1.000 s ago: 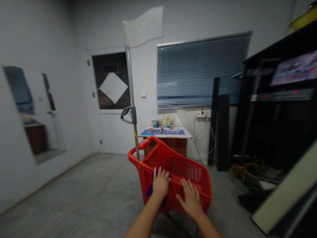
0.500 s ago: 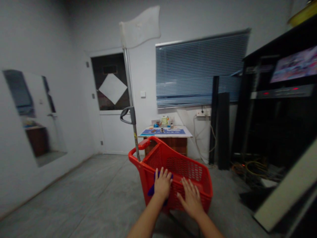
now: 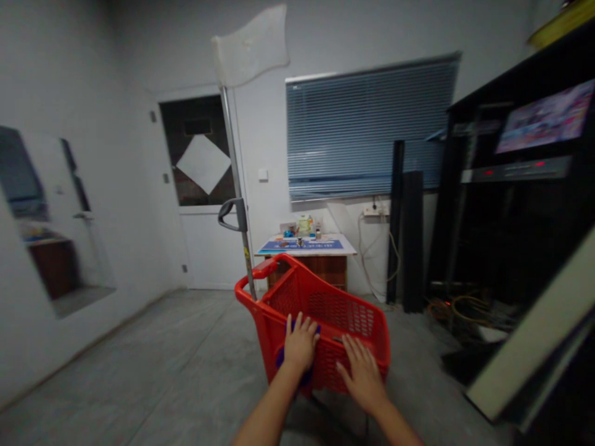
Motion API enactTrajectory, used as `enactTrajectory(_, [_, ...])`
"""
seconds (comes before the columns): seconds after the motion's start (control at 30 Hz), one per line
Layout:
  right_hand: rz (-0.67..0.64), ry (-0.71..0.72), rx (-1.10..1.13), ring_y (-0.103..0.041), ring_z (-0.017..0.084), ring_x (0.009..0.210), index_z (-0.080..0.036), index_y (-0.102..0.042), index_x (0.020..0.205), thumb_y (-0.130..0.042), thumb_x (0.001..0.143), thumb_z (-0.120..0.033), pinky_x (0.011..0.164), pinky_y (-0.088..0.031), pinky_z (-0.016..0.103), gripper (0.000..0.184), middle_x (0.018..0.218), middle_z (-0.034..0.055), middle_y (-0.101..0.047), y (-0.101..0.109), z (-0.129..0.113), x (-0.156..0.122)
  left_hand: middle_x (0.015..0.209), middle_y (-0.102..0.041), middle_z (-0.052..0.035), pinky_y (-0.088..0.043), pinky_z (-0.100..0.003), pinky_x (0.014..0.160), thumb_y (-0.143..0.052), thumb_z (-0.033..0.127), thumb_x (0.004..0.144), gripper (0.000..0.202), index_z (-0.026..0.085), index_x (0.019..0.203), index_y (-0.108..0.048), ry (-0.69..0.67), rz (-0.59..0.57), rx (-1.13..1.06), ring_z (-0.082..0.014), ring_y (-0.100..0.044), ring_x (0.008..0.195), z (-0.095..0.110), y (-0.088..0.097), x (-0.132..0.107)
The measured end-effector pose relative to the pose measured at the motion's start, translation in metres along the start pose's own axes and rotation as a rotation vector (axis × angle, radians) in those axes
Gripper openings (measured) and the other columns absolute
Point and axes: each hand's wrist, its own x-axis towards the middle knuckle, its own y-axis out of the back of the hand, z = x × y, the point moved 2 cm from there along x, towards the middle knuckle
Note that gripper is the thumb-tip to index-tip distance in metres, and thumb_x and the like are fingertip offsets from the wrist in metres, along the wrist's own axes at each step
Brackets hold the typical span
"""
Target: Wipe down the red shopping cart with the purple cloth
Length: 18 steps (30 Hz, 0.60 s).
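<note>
Both bare hands rest on a red plastic shopping cart (image 3: pixel 274 337), which stands directly in front of the person, at about 12 o'clock and very close. The hands are apart, with a small gap between them, and neither hand closes around a bar or rim: the fingers are spread and lie flat against the mesh wall on the near side. The left hand (image 3: pixel 301 342) is higher on this wall, and a blue-violet cloth (image 3: pixel 280 358) shows at its outer side, partly under the palm, so I cannot see its whole shape. The right hand (image 3: pixel 362 375) sits lower, toward the cart's lower corner, and touches only the red mesh.

The long axis of the cart runs from about 11 o'clock to about 5 o'clock. At the 11 o'clock end rises a metal pole (image 3: pixel 235 167) with a grey handle (image 3: pixel 231 214) and a white plastic flag (image 3: pixel 248 46) on top. The left hand is the nearer one to this pole.

Farther away at 12 o'clock stands a small wooden desk (image 3: pixel 307 272) with a blue mat (image 3: pixel 300 245), and at 2 o'clock there is a black cabinet with a screen (image 3: pixel 546 118).
</note>
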Motion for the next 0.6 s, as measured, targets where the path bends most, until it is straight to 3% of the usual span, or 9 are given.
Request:
enactTrajectory(0.17, [-0.028, -0.014, -0.01, -0.02, 0.025, 0.143, -0.019, -0.03, 0.148, -0.031, 0.09, -0.061, 0.116, -0.015, 0.044, 0.071, 0.155, 0.0033, -0.027, -0.002, -0.016, 0.001, 0.141, -0.053, -0.001, -0.014, -0.056, 0.116, -0.035, 0.04, 0.098, 0.039, 0.031, 0.132, -0.052, -0.025, -0.018, -0.044, -0.0255, -0.032, 0.139, 0.016, -0.01, -0.005])
enactTrajectory(0.3, [-0.044, 0.007, 0.007, -0.02, 0.024, 0.143, -0.019, -0.029, 0.149, -0.027, 0.092, -0.06, 0.116, -0.016, 0.043, 0.07, 0.155, 0.0023, -0.026, -0.004, -0.022, 0.003, 0.139, -0.054, -0.0007, -0.013, -0.057, 0.116, -0.035, 0.043, 0.098, 0.039, 0.032, 0.131, -0.052, -0.063, -0.011, -0.045, -0.0252, -0.034, 0.138, 0.002, -0.008, -0.003])
enactTrajectory(0.43, [-0.047, 0.017, 0.009, -0.02, 0.024, 0.143, -0.018, -0.029, 0.149, -0.028, 0.092, -0.059, 0.116, -0.018, 0.043, 0.07, 0.155, 0.0032, -0.027, -0.009, -0.03, 0.003, 0.139, -0.054, -0.0014, -0.012, -0.058, 0.116, -0.035, 0.041, 0.098, 0.038, 0.032, 0.13, -0.054, 0.005, 0.017, -0.003, -0.0259, -0.033, 0.139, -0.016, -0.004, -0.004])
enactTrajectory(0.6, [-0.01, -0.001, 0.012, -0.022, 0.027, 0.143, -0.02, -0.032, 0.148, -0.031, 0.09, -0.061, 0.115, -0.018, 0.047, 0.071, 0.154, 0.0047, -0.029, -0.013, -0.036, 0.004, 0.143, -0.05, 0.0001, -0.015, -0.056, 0.116, -0.034, 0.041, 0.099, 0.04, 0.033, 0.135, -0.049, -0.026, -0.005, -0.008, -0.0245, -0.029, 0.141, -0.002, -0.015, -0.009])
